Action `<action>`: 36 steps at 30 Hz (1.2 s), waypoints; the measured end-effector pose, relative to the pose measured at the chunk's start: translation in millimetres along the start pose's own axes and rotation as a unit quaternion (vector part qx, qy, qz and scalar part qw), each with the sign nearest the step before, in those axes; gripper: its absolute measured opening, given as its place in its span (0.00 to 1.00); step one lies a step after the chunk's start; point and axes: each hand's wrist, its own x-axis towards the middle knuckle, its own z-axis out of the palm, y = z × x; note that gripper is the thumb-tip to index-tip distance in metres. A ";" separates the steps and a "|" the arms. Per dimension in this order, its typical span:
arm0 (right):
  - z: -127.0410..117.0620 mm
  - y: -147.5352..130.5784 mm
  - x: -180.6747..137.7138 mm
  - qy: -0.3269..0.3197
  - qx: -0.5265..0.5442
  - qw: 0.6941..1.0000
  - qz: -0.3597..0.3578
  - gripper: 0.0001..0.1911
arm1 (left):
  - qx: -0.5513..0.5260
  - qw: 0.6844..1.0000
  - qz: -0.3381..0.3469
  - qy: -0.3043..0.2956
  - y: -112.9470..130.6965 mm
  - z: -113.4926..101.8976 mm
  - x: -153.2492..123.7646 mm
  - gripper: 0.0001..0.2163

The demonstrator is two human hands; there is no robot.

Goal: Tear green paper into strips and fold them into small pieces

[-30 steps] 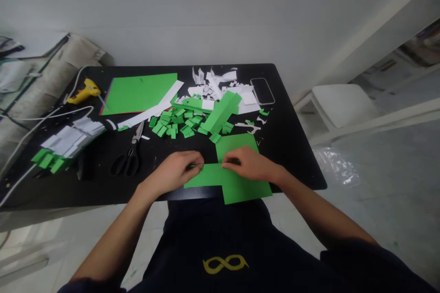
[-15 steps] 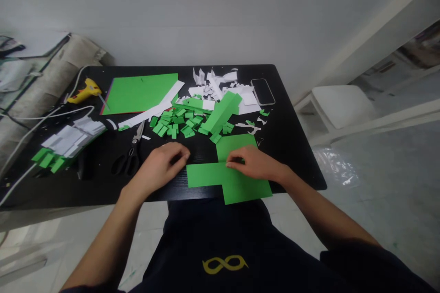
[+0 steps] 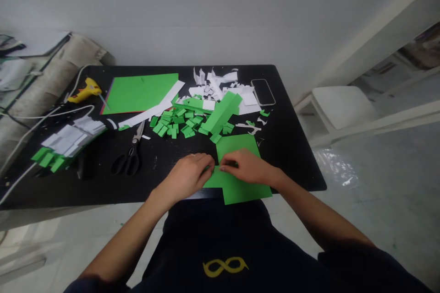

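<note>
A green paper strip lies crosswise at the table's front edge, meeting a larger green paper sheet on its right. My left hand covers most of the strip, its thumb and fingers closed at the strip's upper edge. Close beside it, my right hand rests over the sheet with thumb and forefinger pinched at the same edge. The two sets of fingertips are nearly touching, and the exact grip beneath them is partly hidden.
Behind my hands lie small folded green pieces, white paper scraps and a phone. Black scissors, a yellow glue gun, a green sheet stack and a green-and-white paper assembly are leftward.
My left hand has moved right from the bare table onto the green strip. My right hand's fingertips have shifted slightly left along the strip's upper edge.
</note>
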 end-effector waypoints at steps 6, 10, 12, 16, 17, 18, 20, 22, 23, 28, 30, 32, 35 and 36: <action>-10.5 5.0 -5.4 -0.004 0.007 1.000 0.011 0.08 | -0.042 0.998 -0.011 -0.034 -23.7 -25.2 -14.7 0.09; -13.3 8.5 -7.4 -0.005 0.004 1.000 0.021 0.08 | -0.055 0.996 -0.048 -0.046 -39.1 -38.4 -25.6 0.10; -12.7 8.8 -7.1 -0.007 0.008 1.000 0.026 0.08 | -0.041 0.996 -0.064 -0.052 -41.7 -39.8 -27.2 0.09; -10.1 6.4 -4.5 -0.007 0.010 0.999 0.042 0.08 | 0.030 0.997 -0.075 -0.001 -30.8 -29.1 -19.8 0.09; -9.3 5.8 -3.8 -0.006 0.007 0.999 0.044 0.08 | 0.035 0.997 -0.065 0.014 -25.6 -24.3 -16.5 0.10; -8.3 5.3 -3.1 -0.003 0.005 0.999 0.044 0.08 | 0.030 0.998 -0.053 0.021 -20.3 -19.1 -13.1 0.10; -5.9 5.3 -2.0 0.004 0.003 0.999 0.040 0.07 | 0.028 0.999 -0.036 0.024 -10.8 -9.0 -6.6 0.10; -3.1 5.7 -1.4 0.016 0.013 0.999 0.035 0.06 | 0.028 0.999 -0.027 0.020 -4.8 -1.1 -1.7 0.10; -1.7 5.9 -1.2 0.022 0.024 0.999 0.034 0.05 | 0.027 0.999 -0.025 0.017 -3.3 1.6 0.1 0.09; 5.4 1.9 1.8 0.046 0.036 0.998 0.003 0.02 | 0.017 1.000 -0.011 0.001 -3.7 7.0 3.4 0.08; 8.4 -1.1 4.6 0.054 0.022 0.998 -0.019 0.03 | 0.018 1.000 -0.004 0.000 -3.8 7.6 3.5 0.09; 10.8 -3.3 7.4 0.058 0.019 0.998 -0.027 0.04 | 0.015 1.000 -0.002 0.003 -3.3 7.4 3.3 0.10; 11.5 -2.8 9.2 0.055 0.028 0.998 -0.025 0.04 | -0.005 1.000 0.005 0.014 -2.8 4.7 2.0 0.09; 10.6 -1.8 8.8 0.050 0.033 0.998 -0.023 0.04 | -0.014 1.000 0.008 0.017 -3.1 3.1 1.2 0.09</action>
